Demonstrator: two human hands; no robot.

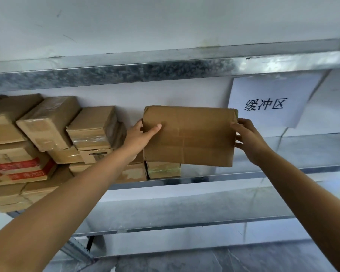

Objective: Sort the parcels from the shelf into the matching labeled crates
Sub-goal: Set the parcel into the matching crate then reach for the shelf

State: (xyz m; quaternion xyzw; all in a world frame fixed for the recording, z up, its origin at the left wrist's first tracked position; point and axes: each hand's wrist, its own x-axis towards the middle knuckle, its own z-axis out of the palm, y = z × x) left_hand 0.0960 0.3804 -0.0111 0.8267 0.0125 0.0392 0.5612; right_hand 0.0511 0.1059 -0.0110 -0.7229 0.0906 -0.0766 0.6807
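A flat brown cardboard parcel [190, 136], sealed with clear tape, stands on edge at the front of the metal shelf [243, 174]. My left hand [140, 138] grips its left edge, thumb across the front face. My right hand [247, 140] grips its right edge, fingers wrapped behind. The parcel tilts slightly and rests above smaller boxes. A pile of taped brown parcels [53, 126] fills the shelf's left side, among them one with red print [20, 169]. No crates are in view.
A white paper sign with black characters [267, 103] hangs from the upper shelf beam [165, 69] at the right. A small taped box [163, 169] sits under the held parcel. Lower shelf levels [185, 226] and a grey floor show below.
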